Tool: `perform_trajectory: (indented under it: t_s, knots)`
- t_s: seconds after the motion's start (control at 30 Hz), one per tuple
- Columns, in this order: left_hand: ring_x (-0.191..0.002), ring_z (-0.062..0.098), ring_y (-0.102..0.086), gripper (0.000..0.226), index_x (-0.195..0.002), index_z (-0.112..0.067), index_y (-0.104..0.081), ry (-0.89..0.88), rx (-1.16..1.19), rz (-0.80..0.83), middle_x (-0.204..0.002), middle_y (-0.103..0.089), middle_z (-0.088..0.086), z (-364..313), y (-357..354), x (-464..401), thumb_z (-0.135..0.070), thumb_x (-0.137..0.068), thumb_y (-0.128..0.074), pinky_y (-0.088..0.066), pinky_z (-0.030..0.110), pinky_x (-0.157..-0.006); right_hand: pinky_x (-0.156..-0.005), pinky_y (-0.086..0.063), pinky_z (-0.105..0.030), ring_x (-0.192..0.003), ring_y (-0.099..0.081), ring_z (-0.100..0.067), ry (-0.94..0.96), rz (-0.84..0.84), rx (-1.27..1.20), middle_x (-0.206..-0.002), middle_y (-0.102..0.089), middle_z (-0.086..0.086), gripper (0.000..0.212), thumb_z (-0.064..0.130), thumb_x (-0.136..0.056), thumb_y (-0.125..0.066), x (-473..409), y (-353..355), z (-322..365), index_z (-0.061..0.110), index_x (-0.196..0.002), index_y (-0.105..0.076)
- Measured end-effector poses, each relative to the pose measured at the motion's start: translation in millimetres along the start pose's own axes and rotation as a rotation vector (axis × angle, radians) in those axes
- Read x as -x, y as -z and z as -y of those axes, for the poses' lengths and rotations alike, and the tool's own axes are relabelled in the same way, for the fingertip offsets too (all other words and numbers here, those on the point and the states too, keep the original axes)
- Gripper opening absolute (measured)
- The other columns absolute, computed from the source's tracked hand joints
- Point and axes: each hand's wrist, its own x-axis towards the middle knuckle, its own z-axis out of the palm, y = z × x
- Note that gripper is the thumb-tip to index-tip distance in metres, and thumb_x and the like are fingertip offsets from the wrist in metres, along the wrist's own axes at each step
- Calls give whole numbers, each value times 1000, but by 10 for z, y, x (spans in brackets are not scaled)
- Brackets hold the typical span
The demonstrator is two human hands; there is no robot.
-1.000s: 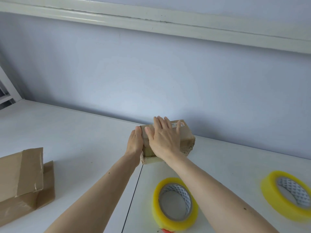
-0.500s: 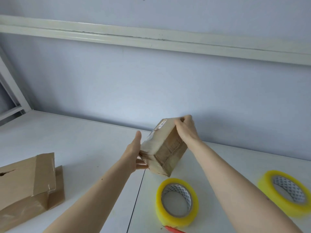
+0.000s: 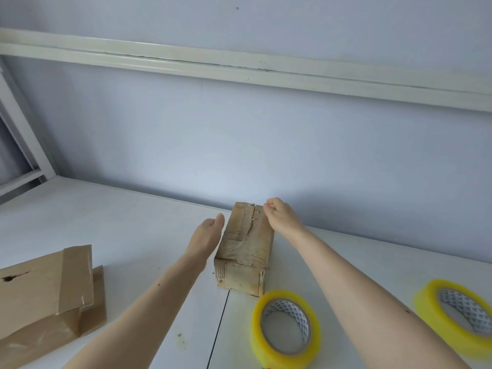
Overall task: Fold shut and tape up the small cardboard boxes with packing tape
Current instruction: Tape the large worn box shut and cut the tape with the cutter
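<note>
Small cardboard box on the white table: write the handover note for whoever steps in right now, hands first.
Left hand: open, palm flat against the left side of the small cardboard box.
Right hand: fingers curled at the box's far top edge; whether it pinches anything is not clear.
The box lies on the table, flaps closed, with clear tape already visible across its top.
Nearest tape roll lies just in front of the box; a second tape roll is at the right edge.
Two larger brown boxes lie stacked at left.
Left to do: check this box's remaining seams and tape any still open.
</note>
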Motion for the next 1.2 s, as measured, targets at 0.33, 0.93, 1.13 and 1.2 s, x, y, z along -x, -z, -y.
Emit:
perform_trajectory:
  t_s: [0.33,0.93,1.13,1.2]
  knots:
    - [-134,15,-46,58,-159,-30,-21,-153,129,276,-155,-37,-5,-124,-180,-210,-34,-107,-45,-37,33,-114,-81,-48,-32,-95,-58,-18,51,53,-39,-120,-63,-4,24,24,-99,-49,-59,-79,-5,23,-122,-56]
    - [-135,23,-44,82,-156,-36,-25,-161,-40,168,-154,-32,0,-31,-212,-252,-43,-90,-72,-44,39,-109,-108,-41,-36,-130,-49,-18,59,25,-122,-137,-49,0,57,45,-99,-56,97,-36,-181,21,-148,-39]
    - [-144,32,-30,75,-153,-46,-27,-201,-227,63,-154,-27,7,-92,-133,-200,-60,-89,-63,-30,52,-118,-70,-44,-25,-77,-58,-12,68,-181,-85,-84,-63,4,30,42,-87,-74,525,140,-354,14,-88,-63]
    - [-147,34,-26,71,-155,-43,-26,-187,-201,45,-158,-24,8,-104,-101,-155,-62,-92,-56,-30,54,-118,-62,-41,-28,-58,-50,-13,89,-106,-77,-60,-53,3,46,48,-82,-76,681,197,-414,14,-63,-52]
